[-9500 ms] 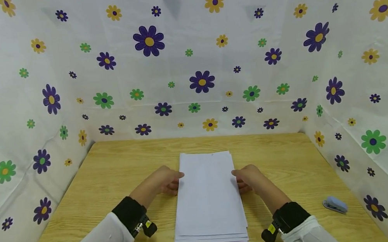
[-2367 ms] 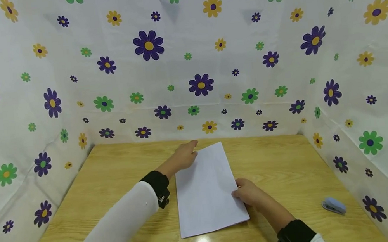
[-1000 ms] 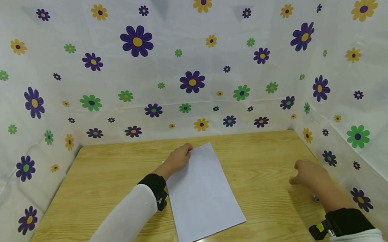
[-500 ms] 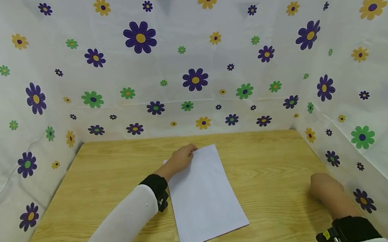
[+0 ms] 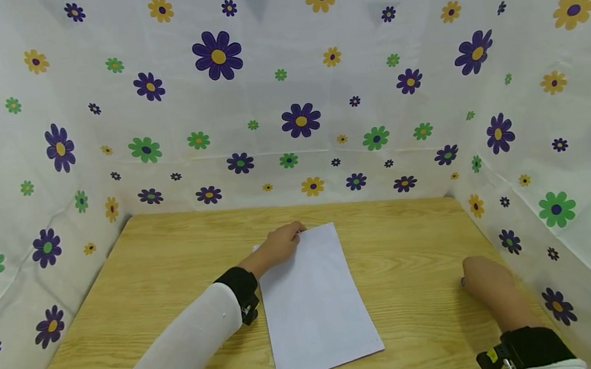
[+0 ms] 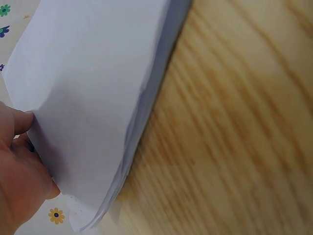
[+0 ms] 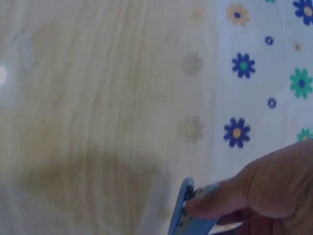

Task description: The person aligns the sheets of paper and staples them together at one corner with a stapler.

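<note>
White paper sheets (image 5: 314,298) lie mid-desk; the left hand (image 5: 279,246) pinches their far-left corner. The right hand (image 5: 485,281) grips a small blue stapler (image 7: 191,218) near the wooden desk (image 5: 164,262)'s right edge.

hands: two were in view, a left hand (image 5: 279,246) and a right hand (image 5: 485,278)
paper stacks: one stack of white sheets (image 5: 314,301) lay on the table; the sheets in it could not be counted
staplers: one blue stapler (image 7: 191,215)
tables: one wooden table (image 5: 175,267)
flowered walls: three stood round the table, one flowered wall (image 5: 286,90) at the back and one at either side
</note>
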{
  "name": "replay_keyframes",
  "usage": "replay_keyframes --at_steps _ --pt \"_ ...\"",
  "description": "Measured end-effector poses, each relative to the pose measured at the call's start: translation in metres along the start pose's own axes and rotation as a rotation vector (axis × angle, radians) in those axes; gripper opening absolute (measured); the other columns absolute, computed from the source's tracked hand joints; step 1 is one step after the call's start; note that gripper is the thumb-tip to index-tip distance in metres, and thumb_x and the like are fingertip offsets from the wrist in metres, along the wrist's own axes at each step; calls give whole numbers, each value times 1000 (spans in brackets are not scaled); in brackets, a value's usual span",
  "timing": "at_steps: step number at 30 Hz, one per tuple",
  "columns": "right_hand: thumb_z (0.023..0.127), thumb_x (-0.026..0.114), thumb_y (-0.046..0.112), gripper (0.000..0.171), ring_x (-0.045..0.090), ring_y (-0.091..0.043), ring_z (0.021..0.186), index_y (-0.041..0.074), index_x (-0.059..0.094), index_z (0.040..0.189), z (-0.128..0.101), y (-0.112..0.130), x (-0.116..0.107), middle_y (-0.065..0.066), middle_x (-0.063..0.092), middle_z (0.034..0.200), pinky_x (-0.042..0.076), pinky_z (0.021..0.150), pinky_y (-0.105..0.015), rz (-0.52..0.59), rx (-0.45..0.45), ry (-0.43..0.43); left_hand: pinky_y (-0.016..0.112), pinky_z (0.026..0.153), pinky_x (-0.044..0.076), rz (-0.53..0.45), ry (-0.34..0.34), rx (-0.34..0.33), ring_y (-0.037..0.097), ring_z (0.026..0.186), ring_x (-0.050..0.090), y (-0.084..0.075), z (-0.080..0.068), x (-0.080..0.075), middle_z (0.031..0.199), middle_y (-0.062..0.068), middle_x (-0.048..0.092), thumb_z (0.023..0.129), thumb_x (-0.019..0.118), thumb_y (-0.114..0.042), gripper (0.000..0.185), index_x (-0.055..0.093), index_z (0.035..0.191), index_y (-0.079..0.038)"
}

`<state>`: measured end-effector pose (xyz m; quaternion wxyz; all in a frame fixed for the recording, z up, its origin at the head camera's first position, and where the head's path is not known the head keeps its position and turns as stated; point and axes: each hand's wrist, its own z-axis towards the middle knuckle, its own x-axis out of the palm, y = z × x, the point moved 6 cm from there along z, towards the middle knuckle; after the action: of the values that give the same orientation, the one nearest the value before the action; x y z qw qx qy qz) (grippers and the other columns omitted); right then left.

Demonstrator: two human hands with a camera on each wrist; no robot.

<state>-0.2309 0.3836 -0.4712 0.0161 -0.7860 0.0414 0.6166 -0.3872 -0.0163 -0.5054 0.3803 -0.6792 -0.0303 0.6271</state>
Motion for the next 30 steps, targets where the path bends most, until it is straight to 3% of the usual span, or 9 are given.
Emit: replay_keyframes --at_steps 5,9,16,24,30 --pt "99 57 -2 22 67 -31 90 -3 63 121 26 56 -10 -20 68 108 56 72 -45 -31 -140 -107 48 111 44 -6 4 -6 30 134 56 -3 -2 0 139 11 64 107 48 -9 27 61 132 -9" --pt "99 57 -3 34 69 -29 86 0 55 133 45 103 -17 -19 70 112 55 65 -41 -15 -214 -184 47 113 44 -19 16 -8 30 136 54 -5 -4 2 140 11 63 108 47 -9 28 61 133 -9" --pt "94 68 -1 33 70 -30 98 4 58 124 65 171 -22 -17 70 113 60 78 -42 -64 -314 -228 46 113 44 -17 21 15 30 136 54 -10 -7 1 140 10 64 107 47 -7 32 63 135 -9" --pt "89 76 1 37 69 -27 94 7 59 121 71 219 -18 -13 67 117 60 74 -39 -133 -371 -258 44 109 46 -10 34 16 27 130 58 -14 -6 6 141 11 63 105 47 -5 36 64 137 -7" --pt "93 74 5 29 69 -28 97 9 60 118 70 234 -19 -12 67 114 60 79 -41 -159 -374 -300 41 95 49 -5 35 24 23 111 62 -15 -7 4 136 12 66 104 46 -2 36 66 134 -6"
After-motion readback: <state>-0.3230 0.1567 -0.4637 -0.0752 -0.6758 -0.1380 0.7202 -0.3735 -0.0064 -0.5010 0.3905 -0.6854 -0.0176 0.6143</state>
